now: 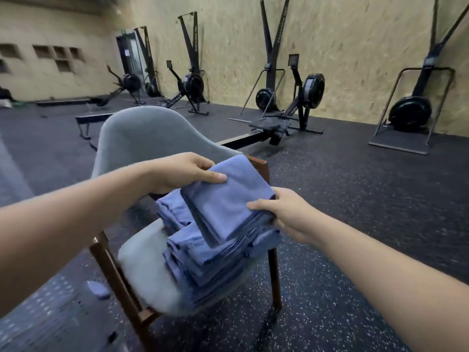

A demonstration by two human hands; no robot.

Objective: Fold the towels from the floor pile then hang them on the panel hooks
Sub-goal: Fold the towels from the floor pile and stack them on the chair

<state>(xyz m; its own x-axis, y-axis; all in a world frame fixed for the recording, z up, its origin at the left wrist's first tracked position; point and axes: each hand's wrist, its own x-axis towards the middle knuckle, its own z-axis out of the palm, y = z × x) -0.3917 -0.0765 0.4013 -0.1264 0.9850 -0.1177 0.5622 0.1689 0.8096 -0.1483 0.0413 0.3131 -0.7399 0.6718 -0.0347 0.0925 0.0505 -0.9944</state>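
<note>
The fingers of the left hand (187, 171) pinch the far left edge of the folded towel (228, 199): the thumb lies flat on top and the other fingers curl out of sight underneath. The right hand (276, 212) pinches the near right edge the same way, thumb on top and the rest tucked below. Held this way, the folded towel slopes down over the stack of towels (215, 257), which sits on the front right part of the chair (152, 133) seat.

The cloth looks soft, light and limp. It likely has no stiffness of its own, so the layers would slide apart or sag if held at one point. Pinching through all the layers at two opposite edges should keep the fold together. For hanging, a hold close to the folded edge would probably serve best.

It cannot be told whether the folded towel's lower end rests on the stack or hangs just above it. The stack's layers blur together, so they cannot be counted. A small bluish thing (99, 289) lies on the floor (355, 199) near the chair's front left leg, too blurred to name. No floor pile and no panel hooks are in view. Exercise machines (299, 97) stand along the far wall.
</note>
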